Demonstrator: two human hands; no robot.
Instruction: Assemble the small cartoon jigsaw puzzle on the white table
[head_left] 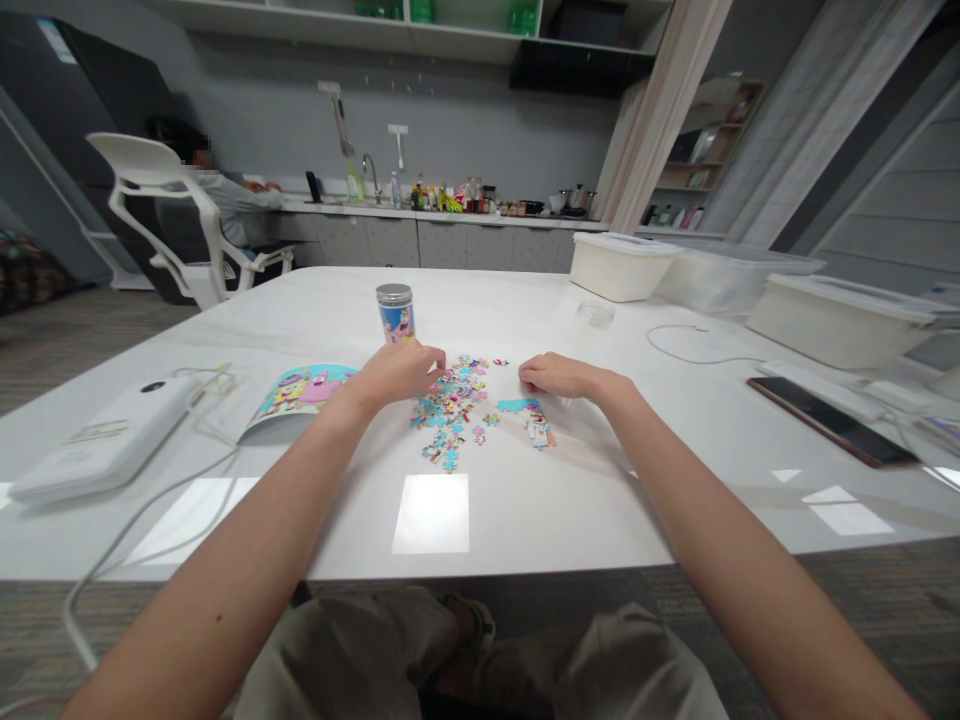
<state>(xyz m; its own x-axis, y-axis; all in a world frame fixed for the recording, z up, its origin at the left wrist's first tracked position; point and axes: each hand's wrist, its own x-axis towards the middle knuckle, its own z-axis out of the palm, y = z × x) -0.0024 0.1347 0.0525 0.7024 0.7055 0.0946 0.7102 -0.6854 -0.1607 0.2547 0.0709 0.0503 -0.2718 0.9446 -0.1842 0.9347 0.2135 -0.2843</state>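
Loose jigsaw puzzle pieces (pixel 454 395) lie in a colourful heap on the white table (pixel 525 520). At the heap's left edge is my left hand (pixel 405 368), fingers bent toward the pieces and slightly apart. My right hand (pixel 559 376) rests to the right with its fingers curled together; whatever they may hold is hidden. Just below it lies a small joined section of puzzle (pixel 534 420), blue along the top. Behind my left hand stands a printed puzzle tin (pixel 396 310) with a silver lid. A curled cartoon picture sheet (pixel 304 390) lies left of my left wrist.
A white power bank (pixel 105 440) with cables sits at left. On the right are a phone (pixel 829 420), a cable and pale lidded boxes (pixel 626 265). A clear container (pixel 596 315) stands behind my right hand. Another person (pixel 232 205) sits at the far counter.
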